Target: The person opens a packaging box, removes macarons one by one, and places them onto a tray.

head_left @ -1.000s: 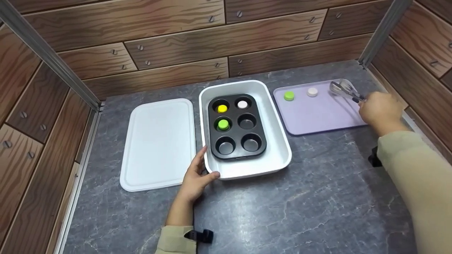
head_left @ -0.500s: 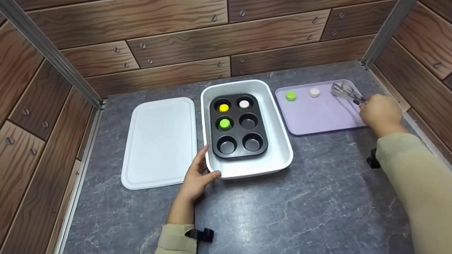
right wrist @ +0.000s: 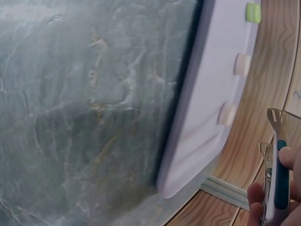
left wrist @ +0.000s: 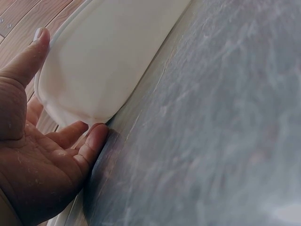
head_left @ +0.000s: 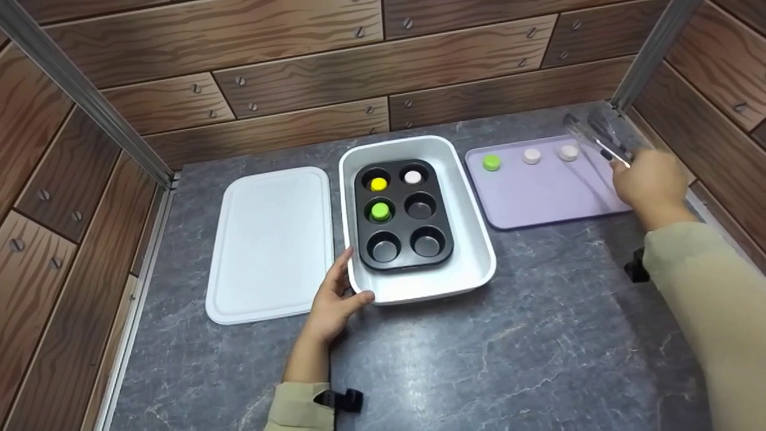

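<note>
My right hand [head_left: 651, 182] grips metal tongs [head_left: 604, 140] above the far right of the lilac tray [head_left: 538, 197]; their ends stand apart, with nothing between. In the right wrist view, the tongs [right wrist: 277, 174] have dark teal grips. Along the tray's far edge lie a green macaron [head_left: 491, 162] and two whitish ones, the nearer to the tongs being this macaron [head_left: 568, 153]. My left hand [head_left: 330, 306] rests spread at the near left corner of a white basin [head_left: 473, 272], thumb and fingers touching its sides. Inside the basin lies a black muffin pan [head_left: 402, 224].
The pan's cups hold a yellow macaron [head_left: 378, 184], a pale pink macaron [head_left: 413, 177] and a green macaron [head_left: 380, 211]. A flat white lid-like board [head_left: 272, 245] lies left of the basin. Wood-patterned walls [head_left: 299, 78] enclose the grey marbled table [head_left: 479, 359].
The tongs have risen away from the tray, and their ends have spread apart. A whitish macaron that they covered now shows on the tray. My left hand keeps its place on the basin.
</note>
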Demonstrator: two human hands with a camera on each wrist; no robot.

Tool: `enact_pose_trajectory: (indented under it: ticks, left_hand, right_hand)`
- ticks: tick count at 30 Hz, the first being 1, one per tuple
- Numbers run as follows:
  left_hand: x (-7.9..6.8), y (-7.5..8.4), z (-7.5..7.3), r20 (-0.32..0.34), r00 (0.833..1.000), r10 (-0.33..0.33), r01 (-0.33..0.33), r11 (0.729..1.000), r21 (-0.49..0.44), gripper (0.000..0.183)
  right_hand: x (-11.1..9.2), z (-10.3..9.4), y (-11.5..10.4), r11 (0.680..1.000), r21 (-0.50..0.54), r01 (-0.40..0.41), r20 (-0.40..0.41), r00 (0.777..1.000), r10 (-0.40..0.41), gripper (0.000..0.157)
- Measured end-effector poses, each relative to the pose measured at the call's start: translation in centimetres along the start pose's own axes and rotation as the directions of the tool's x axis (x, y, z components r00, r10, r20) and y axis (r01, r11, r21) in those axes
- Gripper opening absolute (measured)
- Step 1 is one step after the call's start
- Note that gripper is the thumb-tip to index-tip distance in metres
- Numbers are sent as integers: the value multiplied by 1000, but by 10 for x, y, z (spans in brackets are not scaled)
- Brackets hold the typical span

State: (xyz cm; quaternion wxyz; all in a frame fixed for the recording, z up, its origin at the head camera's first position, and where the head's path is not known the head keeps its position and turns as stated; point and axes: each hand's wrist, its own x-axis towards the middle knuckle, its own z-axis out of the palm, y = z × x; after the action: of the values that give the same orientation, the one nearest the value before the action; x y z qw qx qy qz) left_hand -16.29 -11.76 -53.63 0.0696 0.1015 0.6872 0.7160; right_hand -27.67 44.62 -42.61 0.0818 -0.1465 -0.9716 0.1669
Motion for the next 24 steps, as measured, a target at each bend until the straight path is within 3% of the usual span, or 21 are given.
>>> enact_pose_trajectory:
  ticks: [10, 17, 24]
  left_hand:
    - [-1, 0, 1, -13, 1000, 2, -2, 1000, 0, 97]
    - [0, 0, 0, -6, 1000, -5, 5, 1000, -3, 101]
    - [-1, 0, 1, -7, 1000, -2, 2, 1000, 4, 100]
  right_hand:
    - [-9, -7, -33, 993, 66, 96, -118, 989, -88, 59]
    - [-19, -1, -73, 974, 108, 198, -171, 969, -178, 50]
    - [-38, 15, -118, 911, 171, 374, -187, 920, -343, 40]
